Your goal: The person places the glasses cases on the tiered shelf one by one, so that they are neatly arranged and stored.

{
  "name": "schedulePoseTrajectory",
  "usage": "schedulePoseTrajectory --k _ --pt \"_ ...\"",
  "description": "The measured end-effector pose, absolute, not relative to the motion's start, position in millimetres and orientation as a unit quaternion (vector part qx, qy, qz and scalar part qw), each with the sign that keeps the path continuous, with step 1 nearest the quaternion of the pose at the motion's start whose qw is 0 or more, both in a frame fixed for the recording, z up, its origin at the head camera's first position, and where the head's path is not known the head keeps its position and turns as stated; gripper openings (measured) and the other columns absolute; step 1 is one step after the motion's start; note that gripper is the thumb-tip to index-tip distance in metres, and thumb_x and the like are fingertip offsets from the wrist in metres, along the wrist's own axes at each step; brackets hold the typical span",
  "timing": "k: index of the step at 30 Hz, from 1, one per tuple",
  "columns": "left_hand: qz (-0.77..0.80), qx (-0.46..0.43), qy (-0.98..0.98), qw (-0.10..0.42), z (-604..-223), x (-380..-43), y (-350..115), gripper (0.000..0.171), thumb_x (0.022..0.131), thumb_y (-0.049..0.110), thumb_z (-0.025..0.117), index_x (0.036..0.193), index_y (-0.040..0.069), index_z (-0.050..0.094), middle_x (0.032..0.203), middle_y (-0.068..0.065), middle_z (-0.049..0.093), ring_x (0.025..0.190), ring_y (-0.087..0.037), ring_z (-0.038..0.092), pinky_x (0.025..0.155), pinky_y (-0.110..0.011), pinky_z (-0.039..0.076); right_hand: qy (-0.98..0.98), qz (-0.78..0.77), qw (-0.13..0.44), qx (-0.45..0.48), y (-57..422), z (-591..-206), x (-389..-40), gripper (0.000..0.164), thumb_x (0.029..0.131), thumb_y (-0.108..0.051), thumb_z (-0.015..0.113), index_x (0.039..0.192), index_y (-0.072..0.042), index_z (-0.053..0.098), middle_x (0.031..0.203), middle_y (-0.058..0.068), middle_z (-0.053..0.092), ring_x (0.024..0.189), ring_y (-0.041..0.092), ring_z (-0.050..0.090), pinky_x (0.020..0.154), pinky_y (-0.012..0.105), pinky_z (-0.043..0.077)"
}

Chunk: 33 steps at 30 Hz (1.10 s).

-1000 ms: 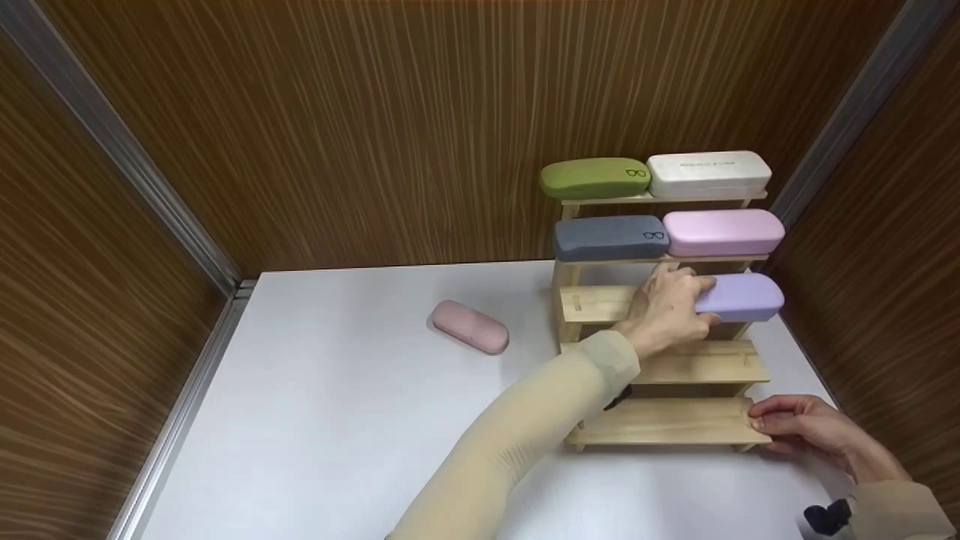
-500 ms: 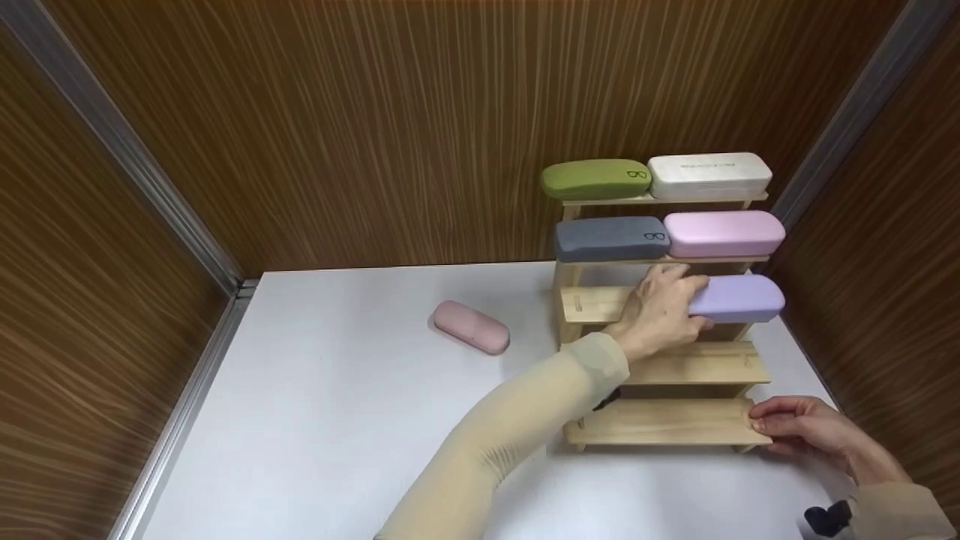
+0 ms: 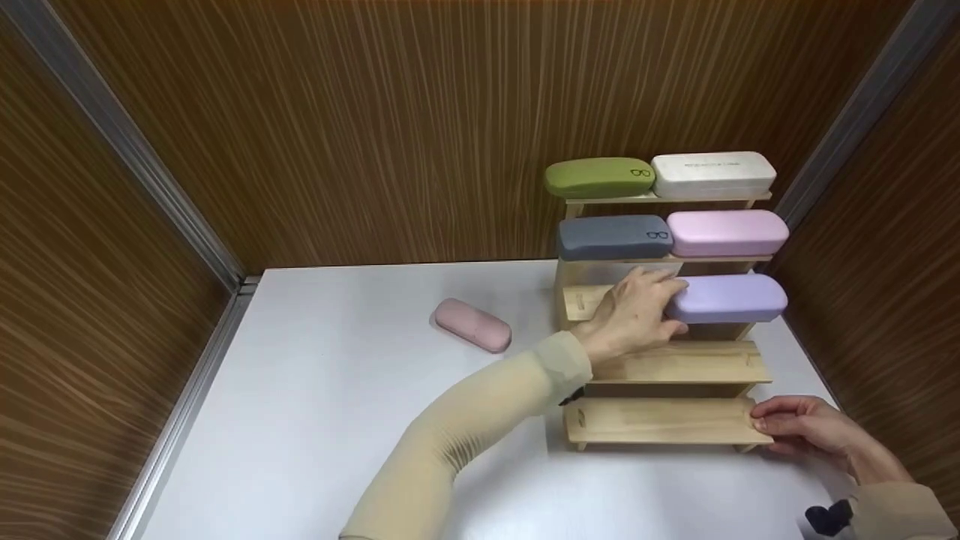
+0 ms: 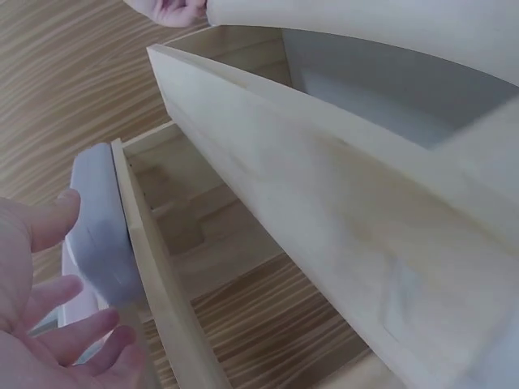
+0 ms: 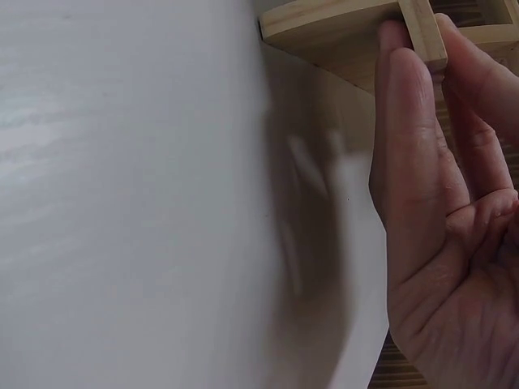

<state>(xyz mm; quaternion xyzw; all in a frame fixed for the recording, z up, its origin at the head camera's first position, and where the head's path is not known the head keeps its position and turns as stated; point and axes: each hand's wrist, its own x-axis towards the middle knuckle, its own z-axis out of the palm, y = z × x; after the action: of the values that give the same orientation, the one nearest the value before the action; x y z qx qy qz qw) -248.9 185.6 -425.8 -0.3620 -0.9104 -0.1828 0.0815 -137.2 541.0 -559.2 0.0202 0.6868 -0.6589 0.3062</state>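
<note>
A lavender glasses case (image 3: 727, 298) lies on the right half of the third tier of a stepped wooden rack (image 3: 667, 421). My left hand (image 3: 630, 311) is at the case's left end. In the left wrist view its thumb and loosely bent fingers spread apart beside the case (image 4: 101, 231), not curled round it. My right hand (image 3: 814, 431) pinches the right end of the rack's lowest board between thumb and fingers, seen close up on the board's end (image 5: 426, 36) in the right wrist view.
Green (image 3: 600, 178) and white (image 3: 712, 174) cases fill the top tier. Grey (image 3: 615, 238) and pink (image 3: 727, 232) cases sit below them. A dusty-pink case (image 3: 472, 325) lies on the white table (image 3: 322, 405). Wood-grain panels (image 3: 375, 135) wall the back and sides.
My left hand has drawn leftward. The lavender case first shifted slightly left and now stays while more of its left end shows. My right hand keeps its place on the rack.
</note>
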Motion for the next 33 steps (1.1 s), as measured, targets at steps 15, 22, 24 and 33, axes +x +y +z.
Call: schedulePoseTrajectory --k 15,22,24,33 --pt "-0.230 -0.372 -0.897 0.071 -437 -256 114 0.057 0.099 0.039 0.085 0.150 0.017 0.071 0.159 -0.004 0.070 0.145 -0.022 0.066 0.128 -0.036 0.049 0.692 -0.654 0.306 0.032 541 -559 -137 0.040 0.110 0.001 0.062 0.109 -0.028 0.088 0.101 -0.011 0.084 0.091 0.005 0.082 0.081 0.023 0.068" --pt "-0.252 -0.383 -0.885 0.086 -449 -257 78 0.053 0.100 0.039 0.083 0.146 0.013 0.074 0.155 -0.009 0.073 0.141 -0.027 0.067 0.124 -0.040 0.053 0.688 -0.657 0.306 0.034 541 -559 -137 0.040 0.110 0.002 0.061 0.109 -0.027 0.088 0.102 -0.012 0.084 0.092 0.006 0.083 0.082 0.023 0.068" --pt "-0.261 -0.385 -0.880 0.094 -452 -257 70 0.051 0.100 0.039 0.082 0.144 0.013 0.075 0.154 -0.009 0.073 0.139 -0.028 0.068 0.118 -0.039 0.057 0.686 -0.660 0.306 0.033 542 -559 -137 0.041 0.110 0.002 0.060 0.110 -0.027 0.088 0.103 -0.012 0.083 0.093 0.006 0.083 0.082 0.024 0.068" --pt "-0.287 -0.379 -0.872 0.119 -469 -256 35 0.048 0.102 0.038 0.080 0.141 0.010 0.077 0.152 -0.013 0.074 0.137 -0.033 0.069 0.118 -0.045 0.058 0.682 -0.666 0.302 -0.002 541 -559 -136 0.042 0.110 0.004 0.059 0.111 -0.027 0.088 0.106 -0.015 0.082 0.095 0.004 0.081 0.083 0.023 0.068"
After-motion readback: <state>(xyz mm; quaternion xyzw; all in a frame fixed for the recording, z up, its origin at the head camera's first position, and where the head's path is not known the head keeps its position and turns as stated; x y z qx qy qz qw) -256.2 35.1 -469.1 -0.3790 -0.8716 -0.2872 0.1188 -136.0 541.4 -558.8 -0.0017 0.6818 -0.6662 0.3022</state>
